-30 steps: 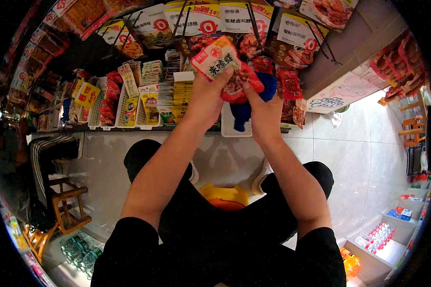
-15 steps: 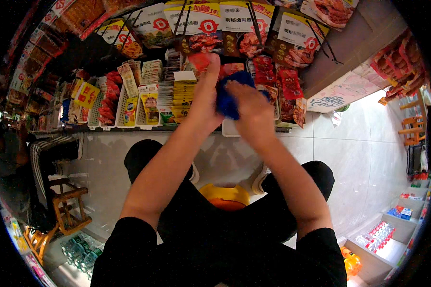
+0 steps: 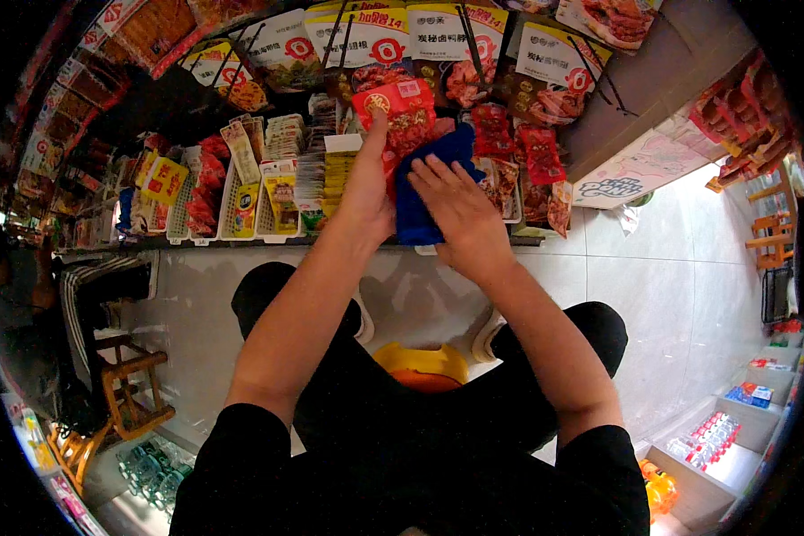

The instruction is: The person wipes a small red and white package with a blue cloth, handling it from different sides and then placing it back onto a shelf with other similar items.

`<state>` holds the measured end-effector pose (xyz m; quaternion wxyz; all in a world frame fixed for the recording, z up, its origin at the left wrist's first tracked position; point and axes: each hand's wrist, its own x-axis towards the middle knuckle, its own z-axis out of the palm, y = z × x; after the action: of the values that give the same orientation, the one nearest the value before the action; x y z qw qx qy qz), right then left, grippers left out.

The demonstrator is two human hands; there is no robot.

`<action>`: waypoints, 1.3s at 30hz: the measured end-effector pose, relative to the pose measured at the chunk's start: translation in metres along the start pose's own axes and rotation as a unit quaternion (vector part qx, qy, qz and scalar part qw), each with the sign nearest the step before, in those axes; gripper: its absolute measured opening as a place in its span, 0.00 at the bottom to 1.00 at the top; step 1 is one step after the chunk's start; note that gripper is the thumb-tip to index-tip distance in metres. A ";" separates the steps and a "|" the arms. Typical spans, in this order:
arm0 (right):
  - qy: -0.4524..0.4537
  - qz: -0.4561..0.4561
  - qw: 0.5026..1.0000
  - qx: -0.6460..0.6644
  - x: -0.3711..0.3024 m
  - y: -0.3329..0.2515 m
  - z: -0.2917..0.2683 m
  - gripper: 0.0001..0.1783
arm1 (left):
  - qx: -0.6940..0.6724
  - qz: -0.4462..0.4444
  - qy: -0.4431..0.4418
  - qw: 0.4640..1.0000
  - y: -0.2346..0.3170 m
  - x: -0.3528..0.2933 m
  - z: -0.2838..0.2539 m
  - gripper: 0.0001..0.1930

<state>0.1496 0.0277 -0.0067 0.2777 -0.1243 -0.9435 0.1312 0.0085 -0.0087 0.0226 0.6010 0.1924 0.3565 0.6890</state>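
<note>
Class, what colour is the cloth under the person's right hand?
The cloth is plain dark blue, seen best in the head view.

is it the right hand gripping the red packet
No, the left hand grips the red packet, while the right hand lies flat on the blue cloth.

Glossy plastic film on the red packet [image 3: 408, 114], matt blue cloth [image 3: 413, 210], wooden stool [image 3: 145, 423].

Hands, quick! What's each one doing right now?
Left hand: holding a red packet, thumb on its front.
Right hand: open, fingers laid over a blue cloth.
</note>
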 end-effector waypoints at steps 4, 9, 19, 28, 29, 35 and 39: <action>0.013 0.065 0.998 0.004 -0.002 0.012 -0.005 0.38 | -0.047 0.015 0.004 0.999 -0.002 0.005 0.001 0.32; 0.033 0.145 0.987 0.055 -0.006 -0.002 0.016 0.41 | -0.090 -0.009 0.004 0.996 -0.021 0.018 -0.015 0.31; 0.048 0.402 0.888 0.218 0.002 -0.025 -0.033 0.17 | -0.016 -0.036 0.032 0.999 -0.008 0.008 -0.008 0.31; 0.322 0.382 0.833 0.238 -0.002 0.017 -0.046 0.15 | 0.009 -0.050 -0.013 0.999 -0.016 0.005 0.000 0.38; 0.177 0.370 0.894 0.183 0.012 -0.006 -0.060 0.24 | -0.002 -0.091 -0.031 0.995 -0.022 0.003 0.007 0.39; 0.113 0.143 0.975 0.125 0.005 0.006 0.008 0.35 | -0.039 -0.075 0.046 0.995 -0.032 0.003 0.014 0.39; 0.049 0.087 0.991 0.091 -0.005 -0.013 0.014 0.35 | 0.010 -0.049 0.065 0.997 -0.007 0.007 0.004 0.39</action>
<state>0.1434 0.0116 -0.0164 0.3213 -0.1866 -0.8983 0.2344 0.0152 -0.0002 0.0190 0.6078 0.1351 0.4104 0.6662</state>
